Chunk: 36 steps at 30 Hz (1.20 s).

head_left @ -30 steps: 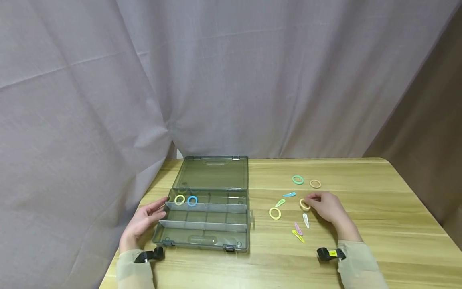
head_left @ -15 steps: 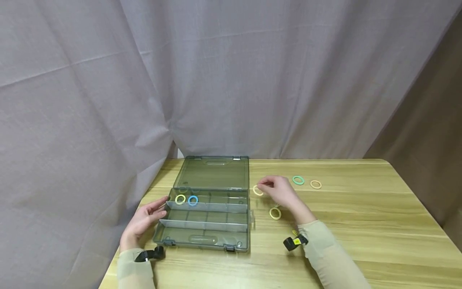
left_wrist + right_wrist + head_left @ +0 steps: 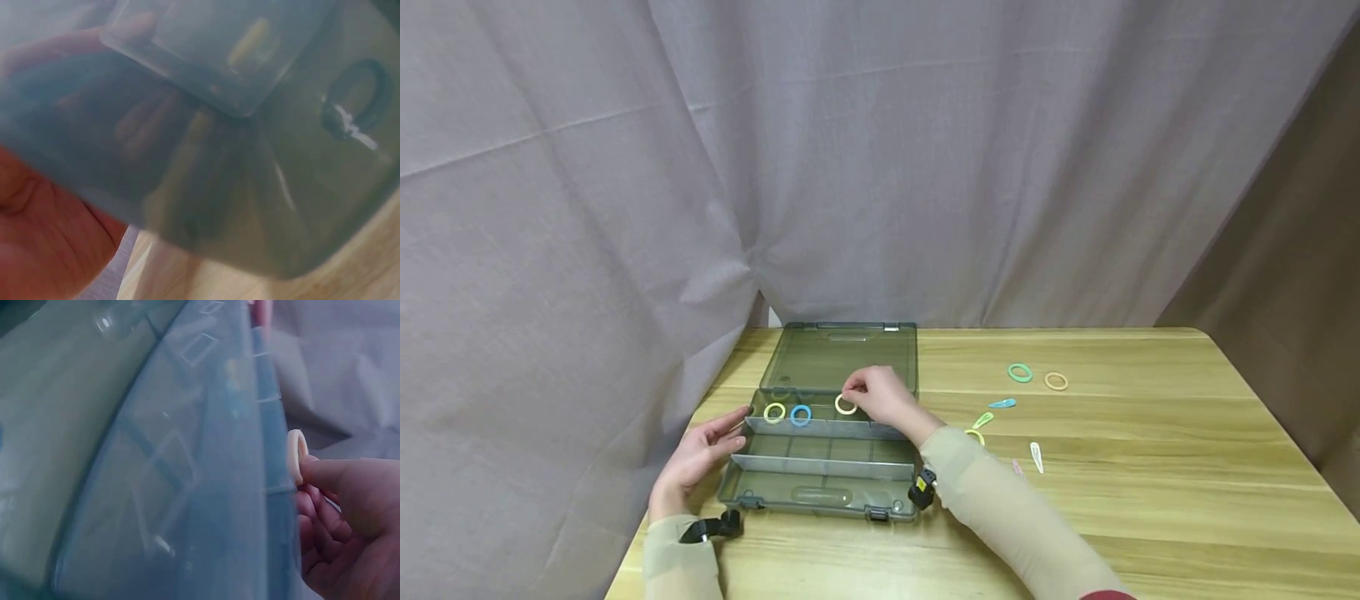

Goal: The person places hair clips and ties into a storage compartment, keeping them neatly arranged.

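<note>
My right hand (image 3: pixel 883 396) pinches a cream hair tie (image 3: pixel 845 405) over the back row of the green see-through divided box (image 3: pixel 820 500). In the right wrist view, that hair tie (image 3: pixel 296 456) stands on edge between thumb and fingers, beyond the box's dividers. A yellow hair tie (image 3: pixel 774 413) and a blue hair tie (image 3: pixel 801 416) lie at the left of the back row. My left hand (image 3: pixel 691 467) touches the box's left side, its fingers fairly straight and its thumb apart from them.
The box's lid (image 3: pixel 842 358) lies open at the back. On the table right of it are a green hair tie (image 3: pixel 1019 372), an orange hair tie (image 3: pixel 1056 381), a partly hidden yellow hair tie (image 3: pixel 976 435), and several snap clips, including a white snap clip (image 3: pixel 1037 457).
My right hand has picked the cream hair tie up from the table's right side and carried it left to over the box's back row. The left hand has stayed put.
</note>
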### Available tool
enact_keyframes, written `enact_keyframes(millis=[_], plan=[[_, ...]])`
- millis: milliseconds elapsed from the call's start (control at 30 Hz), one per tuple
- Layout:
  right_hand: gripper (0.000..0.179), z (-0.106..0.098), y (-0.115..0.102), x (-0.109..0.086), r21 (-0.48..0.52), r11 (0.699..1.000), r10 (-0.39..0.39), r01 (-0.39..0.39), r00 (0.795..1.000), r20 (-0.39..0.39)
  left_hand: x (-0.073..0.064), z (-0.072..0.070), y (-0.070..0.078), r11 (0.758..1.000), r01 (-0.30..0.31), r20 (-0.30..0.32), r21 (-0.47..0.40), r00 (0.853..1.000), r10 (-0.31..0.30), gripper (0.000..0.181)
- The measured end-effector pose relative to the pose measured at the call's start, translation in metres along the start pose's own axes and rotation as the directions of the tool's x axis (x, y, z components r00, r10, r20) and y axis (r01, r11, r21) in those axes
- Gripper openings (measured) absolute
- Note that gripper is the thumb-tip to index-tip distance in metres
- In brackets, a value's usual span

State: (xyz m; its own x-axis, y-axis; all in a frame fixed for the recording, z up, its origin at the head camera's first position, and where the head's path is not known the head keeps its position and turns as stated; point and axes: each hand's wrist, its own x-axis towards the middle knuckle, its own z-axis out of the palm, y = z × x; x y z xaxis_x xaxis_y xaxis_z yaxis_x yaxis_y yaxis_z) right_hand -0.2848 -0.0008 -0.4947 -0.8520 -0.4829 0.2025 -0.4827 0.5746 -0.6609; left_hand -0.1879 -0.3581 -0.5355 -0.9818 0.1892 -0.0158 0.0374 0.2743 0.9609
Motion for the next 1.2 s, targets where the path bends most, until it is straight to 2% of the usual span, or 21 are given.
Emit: enact_keyframes(millis=[333, 500, 667, 833, 1200], plan=[[0.007, 0.027, -0.027, 0.016, -0.149, 0.989, -0.019, 0.021, 1.000, 0.018, -0.001, 0.000, 0.001, 1.000, 0.006, 0.002, -0.013, 1.000, -0.006, 0.060], [0.010, 0.033, -0.034, 0.016, -0.240, 0.970, -0.013, 0.027, 0.998, 0.057, 0.001, 0.003, 0.001, 1.000, 0.009, 0.002, -0.023, 1.000, -0.008, 0.059], [0.010, 0.035, -0.035, 0.016, -0.299, 0.953, -0.019, 0.035, 0.998, 0.056, 0.001, 0.005, 0.002, 1.000, 0.000, 0.003, -0.010, 1.000, 0.000, 0.061], [0.010, 0.034, -0.033, 0.016, -0.304, 0.951, -0.030, 0.049, 0.997, 0.069, 0.000, 0.005, 0.003, 1.000, -0.008, 0.010, -0.006, 1.000, 0.008, 0.061], [0.012, 0.028, -0.030, 0.019, -0.224, 0.973, -0.034, 0.055, 0.995, 0.096, 0.002, 0.003, 0.002, 1.000, -0.015, 0.010, -0.012, 1.000, 0.015, 0.061]])
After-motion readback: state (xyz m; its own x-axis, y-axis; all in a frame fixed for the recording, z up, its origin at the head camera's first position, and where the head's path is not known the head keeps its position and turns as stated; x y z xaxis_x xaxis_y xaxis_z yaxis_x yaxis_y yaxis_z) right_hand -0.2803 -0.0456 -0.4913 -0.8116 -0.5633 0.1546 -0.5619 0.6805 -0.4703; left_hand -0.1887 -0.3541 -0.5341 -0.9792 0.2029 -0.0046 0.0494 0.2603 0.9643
